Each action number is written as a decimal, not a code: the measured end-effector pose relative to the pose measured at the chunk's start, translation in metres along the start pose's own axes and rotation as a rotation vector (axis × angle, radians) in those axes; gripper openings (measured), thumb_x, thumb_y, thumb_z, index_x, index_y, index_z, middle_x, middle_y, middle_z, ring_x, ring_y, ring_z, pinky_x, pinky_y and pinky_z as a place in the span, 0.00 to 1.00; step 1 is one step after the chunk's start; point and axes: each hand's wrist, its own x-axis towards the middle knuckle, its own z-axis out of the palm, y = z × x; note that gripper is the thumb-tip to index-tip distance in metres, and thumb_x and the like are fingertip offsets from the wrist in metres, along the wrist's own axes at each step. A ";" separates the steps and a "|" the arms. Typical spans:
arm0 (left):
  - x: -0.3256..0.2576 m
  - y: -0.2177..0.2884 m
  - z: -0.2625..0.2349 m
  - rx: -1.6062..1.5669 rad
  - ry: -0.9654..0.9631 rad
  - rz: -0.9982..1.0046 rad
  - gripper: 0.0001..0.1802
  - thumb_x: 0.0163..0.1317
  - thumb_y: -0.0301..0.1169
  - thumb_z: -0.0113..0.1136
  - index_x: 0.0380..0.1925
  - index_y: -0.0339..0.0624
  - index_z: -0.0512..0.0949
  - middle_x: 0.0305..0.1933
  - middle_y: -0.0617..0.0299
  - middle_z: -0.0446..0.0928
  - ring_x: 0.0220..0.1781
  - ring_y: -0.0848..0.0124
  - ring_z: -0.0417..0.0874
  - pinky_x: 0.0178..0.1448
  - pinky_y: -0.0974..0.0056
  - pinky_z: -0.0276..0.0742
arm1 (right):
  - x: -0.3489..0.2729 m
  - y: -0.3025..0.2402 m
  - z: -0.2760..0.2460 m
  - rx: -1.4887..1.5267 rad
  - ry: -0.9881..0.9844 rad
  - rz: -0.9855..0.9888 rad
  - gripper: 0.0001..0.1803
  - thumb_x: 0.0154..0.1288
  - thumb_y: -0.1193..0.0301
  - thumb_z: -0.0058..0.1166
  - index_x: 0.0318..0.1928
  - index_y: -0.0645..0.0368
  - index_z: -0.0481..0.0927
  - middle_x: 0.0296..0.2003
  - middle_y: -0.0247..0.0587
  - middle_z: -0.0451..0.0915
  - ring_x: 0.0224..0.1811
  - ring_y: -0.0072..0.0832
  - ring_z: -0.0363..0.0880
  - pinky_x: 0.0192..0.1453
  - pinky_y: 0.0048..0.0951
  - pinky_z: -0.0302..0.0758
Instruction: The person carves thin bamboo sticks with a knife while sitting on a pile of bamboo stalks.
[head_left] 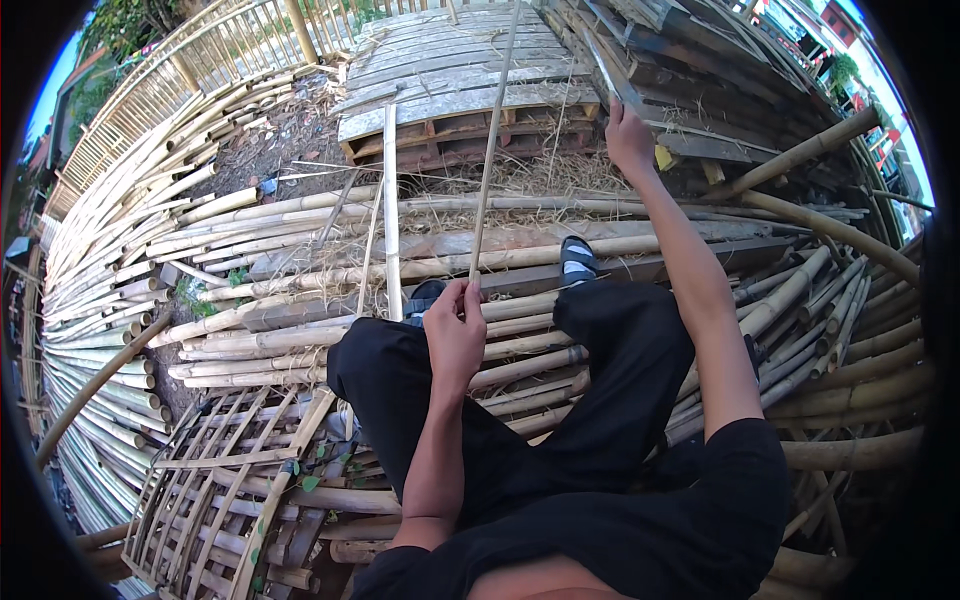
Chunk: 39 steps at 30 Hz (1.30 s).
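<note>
My left hand (455, 328) is closed in a pinch on the lower end of a long, thin bamboo strip (492, 140), which rises away from me past the top of the view. Out to the right, my right hand (630, 142) is raised and wrapped round the handle of a long-bladed knife (601, 62). The grey blade points up and away, apart from the strip. A wider, pale split bamboo strip (391, 200) stands just left of the held one, its lower end by my left foot.
Pallets (430, 100) are stacked ahead, beside a timber pile (700, 85). Many bamboo poles (110, 260) lie at the left, and more (530, 255) run under my feet. A woven bamboo lattice (215, 490) sits at the lower left. Thick poles (800, 150) jut in from the right.
</note>
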 end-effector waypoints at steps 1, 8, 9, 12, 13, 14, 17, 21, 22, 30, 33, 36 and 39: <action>-0.001 -0.004 -0.002 -0.006 0.012 0.000 0.12 0.70 0.30 0.52 0.34 0.29 0.77 0.25 0.59 0.78 0.27 0.81 0.73 0.31 0.70 0.69 | -0.010 -0.010 -0.007 0.023 -0.038 -0.056 0.30 0.74 0.48 0.34 0.36 0.61 0.79 0.30 0.62 0.80 0.37 0.59 0.80 0.40 0.56 0.74; 0.000 -0.009 0.004 -0.034 0.010 -0.010 0.14 0.70 0.32 0.53 0.33 0.29 0.78 0.23 0.59 0.79 0.25 0.80 0.75 0.32 0.70 0.70 | -0.051 -0.021 -0.031 0.703 -0.666 0.383 0.29 0.68 0.42 0.47 0.28 0.57 0.72 0.15 0.28 0.65 0.13 0.19 0.60 0.18 0.24 0.58; 0.000 -0.008 0.004 -0.028 0.009 -0.005 0.14 0.70 0.32 0.53 0.33 0.29 0.78 0.23 0.60 0.79 0.25 0.80 0.74 0.31 0.70 0.70 | -0.056 -0.030 -0.038 0.764 -0.718 0.408 0.27 0.67 0.43 0.50 0.28 0.56 0.71 0.14 0.24 0.62 0.12 0.15 0.57 0.16 0.23 0.54; 0.002 -0.007 0.006 -0.058 -0.019 -0.025 0.14 0.70 0.32 0.53 0.32 0.30 0.79 0.22 0.62 0.77 0.24 0.81 0.72 0.29 0.71 0.68 | -0.073 -0.066 -0.063 0.903 -0.783 0.420 0.23 0.65 0.48 0.57 0.30 0.56 0.72 0.13 0.19 0.58 0.11 0.11 0.52 0.15 0.21 0.47; 0.002 -0.007 0.006 -0.068 -0.034 -0.040 0.14 0.70 0.32 0.53 0.32 0.30 0.79 0.22 0.63 0.77 0.24 0.82 0.72 0.29 0.72 0.67 | -0.079 -0.075 -0.069 0.924 -0.809 0.408 0.23 0.65 0.48 0.57 0.31 0.56 0.73 0.13 0.19 0.58 0.11 0.11 0.52 0.15 0.21 0.47; 0.002 -0.005 0.006 -0.108 -0.046 -0.046 0.15 0.70 0.32 0.53 0.32 0.30 0.79 0.21 0.64 0.76 0.23 0.83 0.71 0.28 0.72 0.66 | -0.082 -0.083 -0.072 0.944 -0.835 0.395 0.23 0.65 0.48 0.57 0.31 0.56 0.73 0.13 0.19 0.58 0.11 0.11 0.52 0.15 0.21 0.48; 0.005 0.004 0.008 -0.215 -0.084 -0.066 0.15 0.71 0.33 0.54 0.32 0.31 0.79 0.18 0.69 0.71 0.20 0.85 0.66 0.24 0.75 0.60 | -0.094 -0.102 -0.077 0.898 -0.876 0.348 0.24 0.65 0.48 0.58 0.32 0.57 0.74 0.13 0.19 0.59 0.11 0.12 0.53 0.15 0.21 0.49; 0.006 0.025 0.007 -0.325 -0.165 -0.049 0.14 0.71 0.35 0.53 0.34 0.35 0.80 0.14 0.73 0.66 0.15 0.87 0.60 0.18 0.75 0.51 | -0.104 -0.117 -0.077 0.839 -0.926 0.240 0.24 0.64 0.49 0.59 0.32 0.59 0.77 0.12 0.21 0.59 0.10 0.14 0.55 0.15 0.24 0.52; 0.007 0.031 0.009 -0.337 -0.177 -0.058 0.14 0.71 0.36 0.54 0.34 0.35 0.80 0.14 0.73 0.66 0.14 0.86 0.60 0.18 0.75 0.51 | -0.105 -0.123 -0.078 0.816 -0.935 0.190 0.23 0.64 0.49 0.59 0.32 0.59 0.78 0.12 0.21 0.59 0.10 0.14 0.55 0.15 0.25 0.53; 0.023 0.071 -0.007 -0.217 -0.276 -0.100 0.29 0.75 0.49 0.38 0.52 0.34 0.77 0.40 0.58 0.82 0.38 0.74 0.80 0.45 0.68 0.73 | -0.089 -0.130 -0.080 1.180 -0.855 0.232 0.17 0.69 0.57 0.56 0.33 0.59 0.77 0.14 0.17 0.56 0.13 0.10 0.50 0.17 0.20 0.49; 0.047 0.062 -0.012 -0.202 -0.218 0.056 0.25 0.75 0.45 0.39 0.54 0.35 0.76 0.46 0.54 0.82 0.47 0.69 0.81 0.54 0.65 0.71 | -0.076 -0.110 -0.067 1.211 -0.701 0.289 0.16 0.69 0.58 0.56 0.31 0.58 0.76 0.14 0.19 0.56 0.13 0.11 0.52 0.18 0.21 0.50; 0.047 0.053 -0.014 -0.243 -0.190 0.010 0.24 0.74 0.44 0.41 0.53 0.36 0.77 0.47 0.54 0.82 0.48 0.68 0.82 0.56 0.64 0.72 | -0.070 -0.087 -0.045 1.172 -0.665 0.329 0.16 0.69 0.58 0.55 0.32 0.58 0.77 0.15 0.19 0.56 0.14 0.12 0.52 0.18 0.22 0.51; 0.043 0.032 -0.006 -0.335 -0.305 -0.120 0.23 0.74 0.44 0.43 0.52 0.38 0.77 0.47 0.55 0.82 0.46 0.68 0.83 0.52 0.65 0.73 | -0.064 -0.072 -0.032 1.135 -0.653 0.353 0.16 0.69 0.58 0.56 0.32 0.59 0.77 0.15 0.19 0.56 0.14 0.12 0.52 0.19 0.23 0.52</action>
